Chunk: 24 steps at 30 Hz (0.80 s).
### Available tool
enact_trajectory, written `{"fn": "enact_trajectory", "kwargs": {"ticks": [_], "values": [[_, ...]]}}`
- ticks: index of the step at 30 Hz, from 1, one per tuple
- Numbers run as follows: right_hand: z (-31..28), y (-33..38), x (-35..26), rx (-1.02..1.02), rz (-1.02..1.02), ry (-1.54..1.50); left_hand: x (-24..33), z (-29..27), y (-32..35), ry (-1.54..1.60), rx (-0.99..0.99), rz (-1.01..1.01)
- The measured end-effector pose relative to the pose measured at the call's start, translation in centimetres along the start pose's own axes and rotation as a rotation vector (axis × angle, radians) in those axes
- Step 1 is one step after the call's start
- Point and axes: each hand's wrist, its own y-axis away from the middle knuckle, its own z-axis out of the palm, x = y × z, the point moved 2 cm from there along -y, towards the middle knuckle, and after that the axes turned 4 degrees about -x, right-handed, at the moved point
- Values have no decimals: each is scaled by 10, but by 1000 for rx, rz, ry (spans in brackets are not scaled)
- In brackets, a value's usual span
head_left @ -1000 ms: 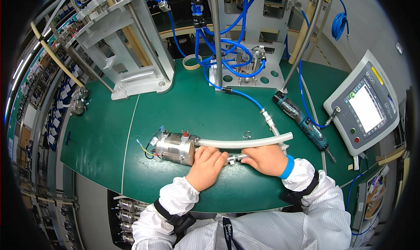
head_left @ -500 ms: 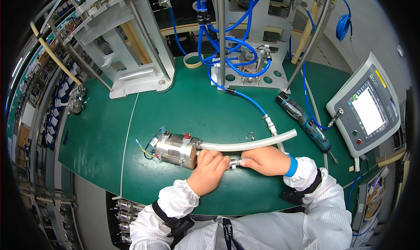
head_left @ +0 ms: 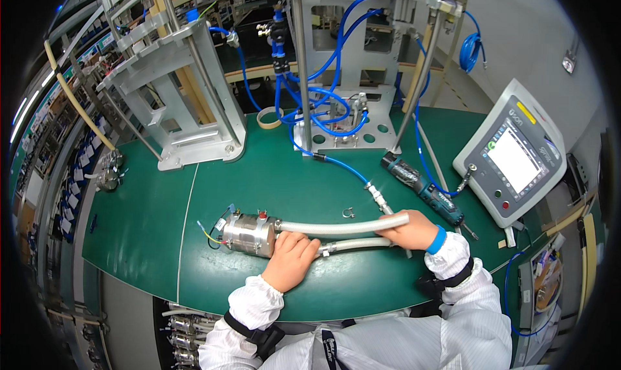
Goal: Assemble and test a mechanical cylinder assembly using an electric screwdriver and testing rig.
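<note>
A silver metal cylinder [head_left: 248,235] lies on its side on the green tabletop, with coloured wires at its left end. From its right end run two hoses: a translucent upper hose [head_left: 330,228] and a lower hose [head_left: 358,244] with a metal clamp [head_left: 325,248] round it. My left hand [head_left: 292,259] is closed around the lower fitting beside the cylinder. Further right, my right hand [head_left: 419,230] grips the lower hose's far part; the upper hose's free end lies across its fingers. The blue air line's white connector [head_left: 377,196] leads to a tube passing under that hand.
A loose hose clamp [head_left: 349,213] lies behind the hoses. Beyond are a teal power screwdriver [head_left: 424,189], a tester with a screen [head_left: 514,156], a tape roll [head_left: 270,118] and two metal press frames [head_left: 200,143]. Several similar cylinders [head_left: 184,341] sit below the table's front edge.
My right hand has slid right, from the clamp to the hoses' far end, baring the lower hose. My left hand stays by the cylinder. The whole view has shifted slightly.
</note>
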Motion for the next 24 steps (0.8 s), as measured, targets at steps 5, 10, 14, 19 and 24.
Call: {"fn": "enact_trajectory", "kwargs": {"ticks": [5,10,14,19,24], "values": [[-24,23,51,302,42,-91,9,-1,-4,-30,-52,-49],[-49,57,93,671,329,373,12,12,-11,-64,-5,-102],[-39,57,104,475,596,375,11,15,-11,-95,-11,-150],[-25,51,94,525,524,332,11,15,-9,-80,-20,-140],[-7,37,81,463,427,394,11,11,-7,-35,4,-138]]}}
